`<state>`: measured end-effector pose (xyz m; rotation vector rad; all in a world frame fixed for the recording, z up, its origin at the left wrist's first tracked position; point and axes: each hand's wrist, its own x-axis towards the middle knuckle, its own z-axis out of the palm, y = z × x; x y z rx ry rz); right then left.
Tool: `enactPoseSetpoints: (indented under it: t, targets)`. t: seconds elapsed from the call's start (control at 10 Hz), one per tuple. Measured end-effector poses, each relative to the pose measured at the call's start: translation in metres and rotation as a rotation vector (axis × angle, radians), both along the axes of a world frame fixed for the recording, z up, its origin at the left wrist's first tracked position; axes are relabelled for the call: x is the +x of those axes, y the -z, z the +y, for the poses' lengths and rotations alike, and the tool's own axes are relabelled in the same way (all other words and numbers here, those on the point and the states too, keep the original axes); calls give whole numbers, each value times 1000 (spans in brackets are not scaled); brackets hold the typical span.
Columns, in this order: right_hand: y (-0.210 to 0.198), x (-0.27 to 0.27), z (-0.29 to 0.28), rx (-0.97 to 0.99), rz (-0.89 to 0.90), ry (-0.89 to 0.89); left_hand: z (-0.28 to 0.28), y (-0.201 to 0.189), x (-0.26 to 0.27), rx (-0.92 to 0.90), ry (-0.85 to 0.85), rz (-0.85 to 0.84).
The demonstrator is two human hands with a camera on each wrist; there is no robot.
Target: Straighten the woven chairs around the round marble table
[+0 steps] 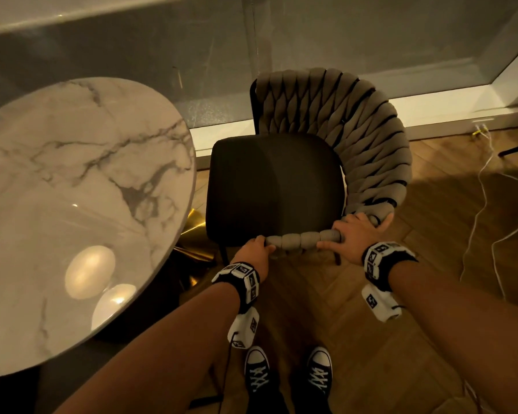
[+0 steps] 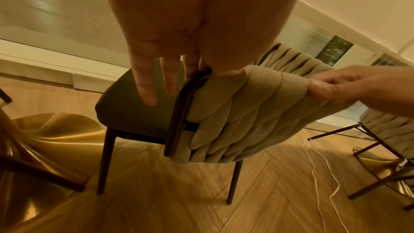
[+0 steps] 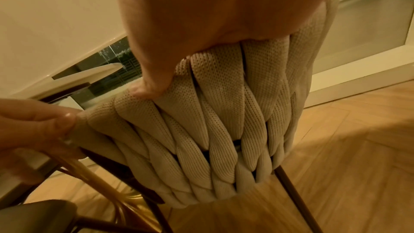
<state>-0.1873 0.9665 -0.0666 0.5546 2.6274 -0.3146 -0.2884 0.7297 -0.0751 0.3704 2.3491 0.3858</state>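
Both hands, left hand (image 1: 256,248) and right hand (image 1: 352,231), grip woven chair (image 1: 341,130) backrest; no readable writing.

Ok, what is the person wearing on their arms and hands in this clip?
Bare forearms, no sleeves or gloves. Each wrist carries a black band with white blocks printed with black square markers: left wristband, right wristband. A white marker-printed camera unit hangs below each wrist. A thin dark cable trails from the left unit. Left hand and right hand wear nothing that shows.

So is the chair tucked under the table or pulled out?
Pulled out: the chair's whole dark seat shows beside the table, none of it under the marble top.
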Motion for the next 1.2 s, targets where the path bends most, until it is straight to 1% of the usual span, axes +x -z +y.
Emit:
enactPoseSetpoints:
  t: [0.1, 0.2, 0.3, 0.4, 0.5, 0.6, 0.7, 0.8, 0.9, 1.0, 1.1, 1.2]
  targets:
    - [-6, -18, 14, -25, -28, -1, 11, 3, -1, 4, -33, 37]
    - [-10, -20, 18, -3, -20, -8, 14, 1, -2, 14, -41, 66]
    - [-10, -14, 20, -3, -22, -6, 15, 3, 4, -3, 17, 46]
    - [-12, -12, 21, 3, -55, 7, 20, 2, 7, 2, -14, 22]
    - [-17, -24, 20, 13, -54, -19, 17, -6, 3, 26, -82, 6]
    - [-15, -20, 17, 31, -107, -20, 12, -2, 8, -9, -37, -15]
    - [-12, -17, 10, 59, -149, -18, 8, 0, 6, -11, -37, -28]
    - [-10, -14, -1, 119, -210, -26, 6, -5, 5, -7, -100, -107]
    - [-12, -13, -9, 173, -175, -30, 3, -14, 3, 23, -131, -150]
    - [-19, -12, -16, 190, -197, 5, -7, -25, 3, 53, -71, -124]
    - [-22, -11, -31, 161, -206, 118, -20, -33, 3, 35, -81, -141]
    - [-34, -17, -42, 72, -116, 139, -38, -36, 1, 51, -135, -148]
